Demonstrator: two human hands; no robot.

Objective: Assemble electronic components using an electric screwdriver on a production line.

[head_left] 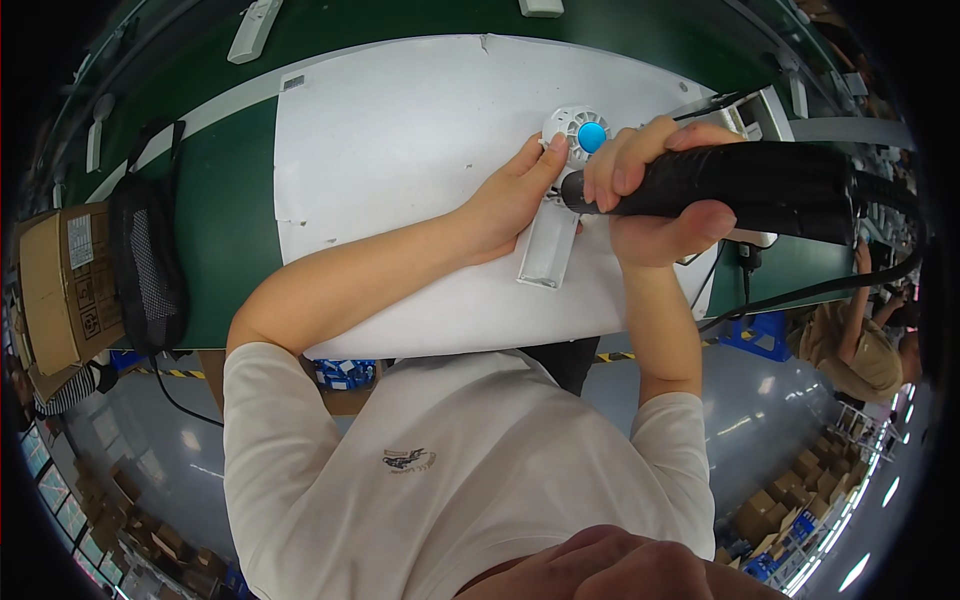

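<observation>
Here we are at the green counter (pixel 225 215), spreading behind everything from the left of the frame across to the right, and over its middle lies the big white sheet (pixel 390 150). Out at the left edge we have a cardboard box (pixel 60 290), with a black mesh bag (pixel 150 260) just beside it, both well apart from the action.

Swing right of centre now: there's the black power tool (pixel 765 185), lying nearly level, nose to the left, with a thick black cable (pixel 840 290) looping down the right side. Our right hand (pixel 645 238) has the fingers clenched around its front end, thumb along the lower side.

And the piece itself! A white handheld fan (pixel 546 245), just right of centre above the sheet, head toward the top, handle slanting down. Our left hand (pixel 512 205) is grasping it about the neck, thumb up by the head's rim. Smallest of all, a bright blue disc (pixel 592 137) at the hub.

The tool's nose sits at the neck, so we'd call this a fastening step, probably at a screw; the tip is too small for us to tell whether it touches. The next move, we reckon, calls for a firm left grip, the nose held in line and gentle pressure.
</observation>
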